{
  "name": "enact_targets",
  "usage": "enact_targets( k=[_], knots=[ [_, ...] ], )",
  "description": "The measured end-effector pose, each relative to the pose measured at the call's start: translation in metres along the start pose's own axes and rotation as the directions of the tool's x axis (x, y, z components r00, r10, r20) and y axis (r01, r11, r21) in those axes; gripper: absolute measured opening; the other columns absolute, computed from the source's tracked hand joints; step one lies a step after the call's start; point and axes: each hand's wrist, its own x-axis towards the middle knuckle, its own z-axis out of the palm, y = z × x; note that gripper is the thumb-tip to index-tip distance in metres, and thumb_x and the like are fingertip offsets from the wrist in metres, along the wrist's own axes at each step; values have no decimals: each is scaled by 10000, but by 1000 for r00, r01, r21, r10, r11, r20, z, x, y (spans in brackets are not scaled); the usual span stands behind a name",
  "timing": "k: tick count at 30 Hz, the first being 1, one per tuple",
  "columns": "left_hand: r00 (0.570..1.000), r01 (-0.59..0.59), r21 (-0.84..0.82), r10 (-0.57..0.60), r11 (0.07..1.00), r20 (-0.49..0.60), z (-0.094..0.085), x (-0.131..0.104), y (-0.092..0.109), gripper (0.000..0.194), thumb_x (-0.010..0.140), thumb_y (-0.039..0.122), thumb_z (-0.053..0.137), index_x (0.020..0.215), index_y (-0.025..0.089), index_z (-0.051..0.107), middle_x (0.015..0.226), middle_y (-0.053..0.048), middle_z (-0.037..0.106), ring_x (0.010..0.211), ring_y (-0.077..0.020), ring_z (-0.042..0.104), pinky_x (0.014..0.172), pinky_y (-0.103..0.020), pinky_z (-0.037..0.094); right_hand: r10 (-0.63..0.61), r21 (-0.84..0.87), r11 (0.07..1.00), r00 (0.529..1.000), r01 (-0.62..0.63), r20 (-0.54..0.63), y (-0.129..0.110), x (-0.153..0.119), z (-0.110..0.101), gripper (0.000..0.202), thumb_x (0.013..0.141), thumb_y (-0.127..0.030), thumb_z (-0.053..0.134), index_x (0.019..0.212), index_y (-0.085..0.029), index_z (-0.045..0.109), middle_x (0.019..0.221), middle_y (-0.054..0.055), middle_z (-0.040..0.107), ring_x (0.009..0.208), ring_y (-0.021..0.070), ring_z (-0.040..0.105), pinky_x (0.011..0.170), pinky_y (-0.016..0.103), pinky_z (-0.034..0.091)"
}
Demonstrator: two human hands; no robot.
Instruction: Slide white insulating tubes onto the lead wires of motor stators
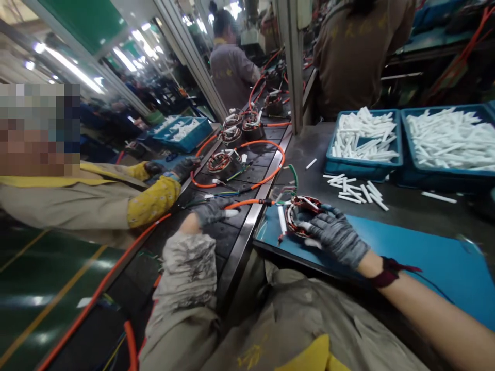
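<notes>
A ring-shaped copper coil unit (301, 214) lies at the left end of a blue mat (410, 252). My right hand (336, 234), in a grey striped glove, grips its right side. My left hand (214, 211), gloved in grey, is closed around an orange cable (249, 203) that leads to the coil unit, over the dark conveyor. A white tube (282, 220) lies against the unit's left side, and green and white wires (288, 190) rise behind it.
Blue bins of white tubes (363, 163) stand at the back right, with loose tubes (358, 190) before them. More coil units (223, 163) sit along the conveyor. Another person's gloved hands (185, 167) are at its left edge. A metal post (291, 67) rises behind.
</notes>
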Motion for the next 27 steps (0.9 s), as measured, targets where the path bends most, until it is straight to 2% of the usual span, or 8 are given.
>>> enact_targets(
  k=[2, 4, 9, 11, 14, 18, 23, 27],
  knots=[
    [980, -127, -69, 114, 990, -162, -12, -23, -4, 475, 832, 619, 655, 1083, 229, 761, 1019, -48, 795, 931, -252, 728, 844, -345, 588, -22, 118, 993, 1000, 21, 7, 25, -9, -16, 278, 976, -423, 610, 1161, -279, 760, 1122, 88, 754, 1121, 295, 642, 1105, 555, 390],
    [865, -305, -41, 259, 951, -429, -18, -44, 3, 444, 860, 618, 654, 1052, 238, 778, 947, -42, 793, 848, -234, 725, 800, -338, 587, 45, 311, 950, 999, -40, -11, 43, -13, -37, 287, 991, -400, 559, 1167, -285, 755, 1227, 99, 716, 1194, 306, 619, 1082, 539, 440],
    [169, -301, 552, 614, 777, -771, -13, -60, 58, 307, 923, 474, 677, 1159, 298, 764, 826, -24, 738, 795, -202, 694, 858, -372, 529, 273, 547, 792, 958, -273, 82, 28, 13, -63, 660, 864, -526, 696, 1448, -251, 558, 1364, 113, 640, 1247, 339, 605, 1070, 494, 496],
    [2, -205, 649, 663, 733, -748, -10, -51, 78, 344, 946, 465, 642, 1228, 294, 738, 809, -38, 715, 794, -213, 681, 894, -415, 501, 275, 480, 823, 952, -304, 130, 10, 33, -54, 749, 741, -566, 791, 1362, -186, 613, 1280, 151, 665, 1137, 354, 638, 1009, 508, 524],
    [-1, -211, 645, 660, 734, -751, -7, -39, 91, 358, 940, 405, 668, 1280, 303, 712, 859, -55, 713, 848, -228, 678, 936, -454, 469, 359, 345, 864, 929, -367, 90, -5, 52, -39, 387, 838, -408, 672, 1122, -146, 694, 1073, 155, 704, 968, 305, 648, 939, 493, 531],
    [149, -276, 610, 660, 743, -737, -14, -41, 96, 362, 924, 379, 702, 1280, 313, 709, 905, -54, 720, 898, -239, 687, 963, -483, 466, 215, 482, 834, 963, -267, 162, 18, 45, -49, 217, 882, -271, 534, 980, -177, 703, 942, 91, 724, 856, 228, 651, 837, 372, 538],
    [-11, -129, 788, 794, 602, -608, -28, -44, 106, 579, 892, 334, 748, 1443, 329, 571, 890, -15, 722, 852, -225, 688, 968, -472, 466, -53, 734, 653, 955, -187, 291, 76, 29, -68, 245, 892, -326, 588, 1012, -159, 721, 912, 59, 749, 791, 193, 668, 728, 308, 530],
    [205, -238, 663, 704, 709, -680, -27, -34, 107, 534, 942, 522, 659, 1417, 282, 607, 955, -67, 725, 904, -260, 698, 1013, -539, 446, -113, 740, 637, 925, -214, 364, 95, 32, -73, 352, 914, -479, 597, 856, -161, 738, 755, 49, 719, 662, 178, 629, 649, 307, 518]
  ],
)
